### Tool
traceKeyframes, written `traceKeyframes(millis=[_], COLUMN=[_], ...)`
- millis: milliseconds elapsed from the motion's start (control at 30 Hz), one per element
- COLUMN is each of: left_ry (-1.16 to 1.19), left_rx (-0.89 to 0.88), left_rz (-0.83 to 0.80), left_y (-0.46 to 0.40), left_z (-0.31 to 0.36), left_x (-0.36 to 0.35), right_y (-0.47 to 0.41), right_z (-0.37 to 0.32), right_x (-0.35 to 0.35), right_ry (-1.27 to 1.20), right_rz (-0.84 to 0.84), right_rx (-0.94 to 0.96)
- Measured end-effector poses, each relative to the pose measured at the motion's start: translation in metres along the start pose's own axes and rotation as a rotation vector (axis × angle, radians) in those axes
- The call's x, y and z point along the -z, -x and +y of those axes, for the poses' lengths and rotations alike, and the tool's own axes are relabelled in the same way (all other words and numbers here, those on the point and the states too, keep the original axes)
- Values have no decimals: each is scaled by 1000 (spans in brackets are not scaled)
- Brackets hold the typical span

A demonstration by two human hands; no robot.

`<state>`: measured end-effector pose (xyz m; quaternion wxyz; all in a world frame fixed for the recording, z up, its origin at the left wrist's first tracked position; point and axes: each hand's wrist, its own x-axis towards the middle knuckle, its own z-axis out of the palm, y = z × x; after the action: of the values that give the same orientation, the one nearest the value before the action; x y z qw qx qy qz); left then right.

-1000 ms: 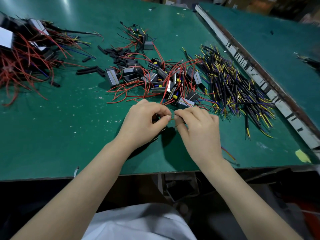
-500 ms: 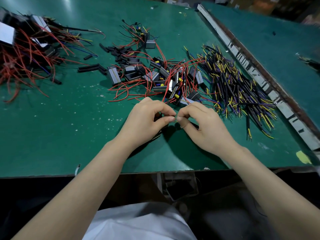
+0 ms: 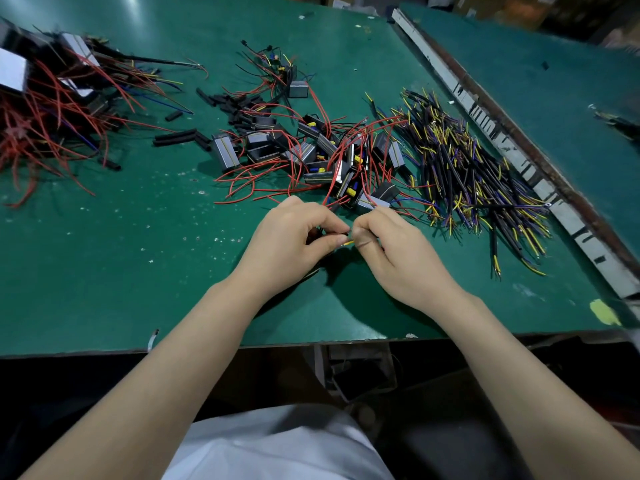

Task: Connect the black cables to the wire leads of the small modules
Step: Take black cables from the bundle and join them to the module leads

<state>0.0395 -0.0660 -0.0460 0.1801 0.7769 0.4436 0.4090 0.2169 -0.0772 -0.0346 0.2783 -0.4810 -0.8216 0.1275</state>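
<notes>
My left hand (image 3: pixel 287 244) and my right hand (image 3: pixel 394 251) meet fingertip to fingertip over the green table (image 3: pixel 104 271). My left hand pinches a black cable end, mostly hidden under its fingers. My right hand pinches a thin yellow wire lead (image 3: pixel 347 242) that shows in the gap between the thumbs. Just beyond my hands lies a heap of small grey and black modules (image 3: pixel 311 157) with red leads. A pile of black cables (image 3: pixel 467 174) with yellow and purple ends lies to the right.
A tangle of red-wired modules (image 3: pixel 52 109) sits at the far left. Short black sleeve pieces (image 3: pixel 180 135) are scattered left of the module heap. A metal rail (image 3: pixel 519 157) runs along the table's right side. The table's front edge is close under my wrists.
My right hand has drawn slightly apart from the left, and a short yellow lead now shows between the thumbs. Both hands stay in the same spot.
</notes>
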Motion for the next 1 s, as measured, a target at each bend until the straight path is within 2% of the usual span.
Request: traceKeyframes(millis=[233, 333, 367, 467, 533, 633, 700, 767, 833, 933, 1000], left_ry=[3, -3, -9, -14, 9, 67, 100, 115, 119, 131, 133], left_rx=[7, 23, 33, 81, 111, 127, 121, 103, 86, 92, 103], left_rz=[-21, -8, -3, 15, 31, 77, 98, 104, 106, 93, 73], left_y=[-1, -1, -1, -1, -2, -3, -4, -4, -4, -3, -3], left_z=[1, 0, -1, -2, -2, 0, 3, 6, 7, 7, 6], left_x=[-1, -2, -2, -4, -3, -2, -1, 0, 0, 1, 0], right_y=[-10, -5, -1, 15, 28, 34, 26, 13, 3, -10, -16], right_z=[-1, 6, 8, 5, -2, -17, -21, -25, -30, -37, -37], right_x=[-1, 5, 6, 10, 7, -5, -7, -3, -2, -15, -20], right_ry=[-167, -194, -155, -134, -277, -413, -494, -853, -1262, -1496, -1439], right_rz=[-66, -83, -21, 355, 429, 178, 147, 134, 69, 181, 313], right_rx=[-241, -230, -197, -140, -200, -426, -579, -761, -854, -882, -861])
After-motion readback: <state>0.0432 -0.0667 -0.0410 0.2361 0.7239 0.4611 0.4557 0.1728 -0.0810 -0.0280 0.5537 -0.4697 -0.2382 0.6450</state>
